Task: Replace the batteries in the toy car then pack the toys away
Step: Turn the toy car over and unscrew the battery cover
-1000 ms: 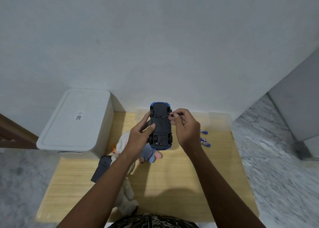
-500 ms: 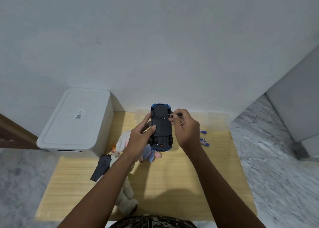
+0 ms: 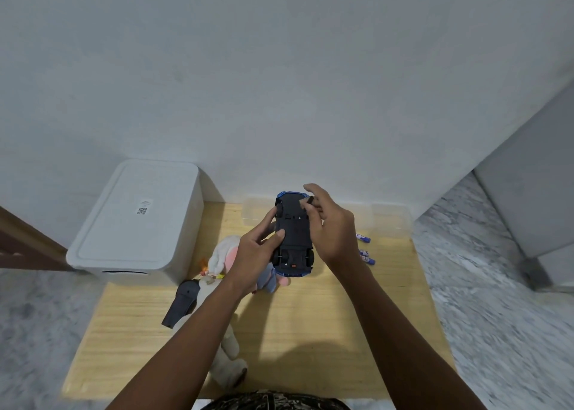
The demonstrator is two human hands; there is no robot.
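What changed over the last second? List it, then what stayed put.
The right hand opened its fingers slightly around the small dark screwdriver at the car's underside, index finger lifting. The left hand still holds the toy car upside down. Batteries, plush toy and white box are unmoved.

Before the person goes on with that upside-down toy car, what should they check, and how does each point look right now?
1. Toy car underside up, held by left hand: ok.
2. Small dark tool pinched in right hand: ok.
3. Battery cover off: cannot tell.
4. Batteries on the wooden table, within reach: ok.
5. White storage box open for packing: not ok, lid on.
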